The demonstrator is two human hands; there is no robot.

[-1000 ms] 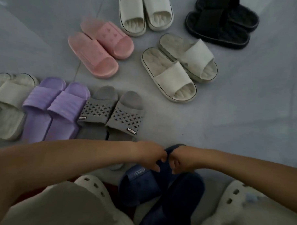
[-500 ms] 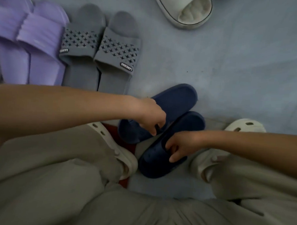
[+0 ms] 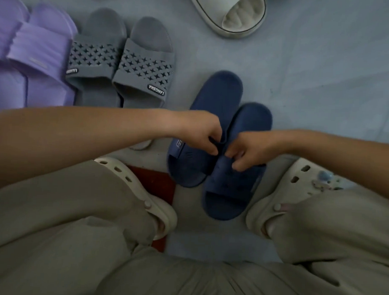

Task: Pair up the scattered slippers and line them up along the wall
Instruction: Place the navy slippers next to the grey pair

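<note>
- Your left fingers (image 3: 208,145) curl down over the strap of the left navy slipper (image 3: 215,95) and grip its inner edge. Your left hand (image 3: 196,132) lies across that slipper's middle.
- Your right fingers (image 3: 240,165) pinch the strap of the right navy slipper (image 3: 229,192) at its upper edge, with your right hand (image 3: 248,149) over that slipper's middle.
- Both hands sit just beside each other, knuckles nearly meeting where the two straps adjoin.
- Nearest you, at 6 o'clock, are your knees in khaki trousers (image 3: 76,231).
- Your feet wear cream clogs. From the navy pair, the left clog (image 3: 143,189) is at 8 o'clock and the right clog (image 3: 298,179) at 4 o'clock.
- A red mat (image 3: 157,179) shows under the left clog.
- Between the clogs the navy pair lies side by side and touching on the blue-grey floor (image 3: 323,85). Their toes point to 1 o'clock, and the right one is set closer to you.
- At 10 o'clock from your hands, two grey slippers (image 3: 145,72) with star cut-outs stand together, one labelled LANGSHA.
- Farther round toward 9 o'clock, the purple slippers (image 3: 38,53) touch the grey ones.
- Farthest off, at 12 o'clock, one cream slipper (image 3: 233,14) is cut by the upper edge.
</note>
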